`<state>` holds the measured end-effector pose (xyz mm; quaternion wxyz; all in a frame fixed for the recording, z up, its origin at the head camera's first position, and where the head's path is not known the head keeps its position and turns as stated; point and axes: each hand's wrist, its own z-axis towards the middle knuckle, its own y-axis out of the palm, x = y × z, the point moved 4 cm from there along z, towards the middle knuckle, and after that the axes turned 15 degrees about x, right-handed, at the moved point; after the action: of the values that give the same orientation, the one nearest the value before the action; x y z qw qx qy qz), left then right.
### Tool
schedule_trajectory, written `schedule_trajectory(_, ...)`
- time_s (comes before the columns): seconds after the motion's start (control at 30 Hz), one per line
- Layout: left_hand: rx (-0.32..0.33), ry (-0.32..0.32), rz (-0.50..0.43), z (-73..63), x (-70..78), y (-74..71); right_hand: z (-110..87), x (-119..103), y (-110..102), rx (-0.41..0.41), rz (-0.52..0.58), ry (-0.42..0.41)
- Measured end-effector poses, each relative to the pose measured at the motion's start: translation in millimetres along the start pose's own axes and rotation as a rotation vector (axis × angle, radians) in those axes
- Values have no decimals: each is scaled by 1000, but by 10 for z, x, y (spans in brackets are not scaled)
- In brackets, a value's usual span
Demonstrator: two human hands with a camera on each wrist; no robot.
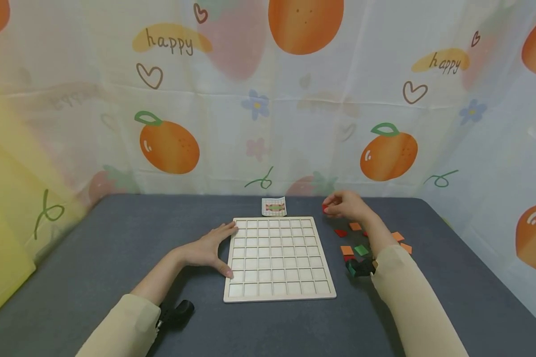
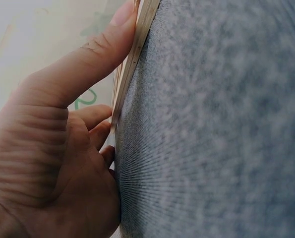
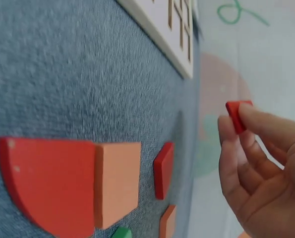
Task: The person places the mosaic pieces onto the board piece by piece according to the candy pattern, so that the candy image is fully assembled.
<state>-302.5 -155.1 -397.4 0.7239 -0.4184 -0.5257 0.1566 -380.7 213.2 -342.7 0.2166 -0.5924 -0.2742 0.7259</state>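
Note:
A pale wooden grid board (image 1: 279,299) lies on the dark table, its square cells bare. My left hand (image 1: 205,248) rests along the board's left edge, thumb near the lower part and fingers spread toward the upper corner; in the left wrist view the thumb (image 2: 88,64) touches the wooden rim. Beyond the board's upper right corner, my right hand (image 1: 346,204) pinches a small red tile (image 3: 236,115) between thumb and fingers, raised above the table. Under the right forearm lie loose tiles, among them an orange tile (image 1: 347,250), a green tile (image 1: 362,250) and a red tile (image 1: 341,232).
A small printed pattern card (image 1: 274,207) lies behind the board's far edge. More orange tiles (image 1: 397,236) lie right of the right forearm. A fruit-print curtain (image 1: 268,124) hangs behind the table. Black cameras sit at both wrists.

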Motion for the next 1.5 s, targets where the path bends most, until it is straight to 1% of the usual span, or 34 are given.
schedule_trajectory(0.17,-4,7,0,-13,-4,-9,-34,-89,80,-135,46,-52)
schedule_trajectory(0.3,-4,11,-1,-18,-13,-5,-82,-138,161,-216,67,-56)
schedule_trajectory(0.47,-4,18,-2,-15,-18,10,-119,-185,254,-258,60,-38)
schedule_trajectory(0.6,-2,14,-6,-6,-25,20,-137,-209,316,-299,23,-48)
schedule_trajectory(0.67,-2,10,-5,-5,-31,22,-147,-220,333,-318,5,-66)
schedule_trajectory(1.03,-9,19,-13,-8,-19,14,-165,-218,375,-358,-59,-89)
schedule_trajectory(1.27,-5,9,-6,-10,-34,18,-148,-177,422,-357,-74,-100)
schedule_trajectory(1.5,-1,11,5,-2,-29,10,-154,-168,422,-354,-80,-99)
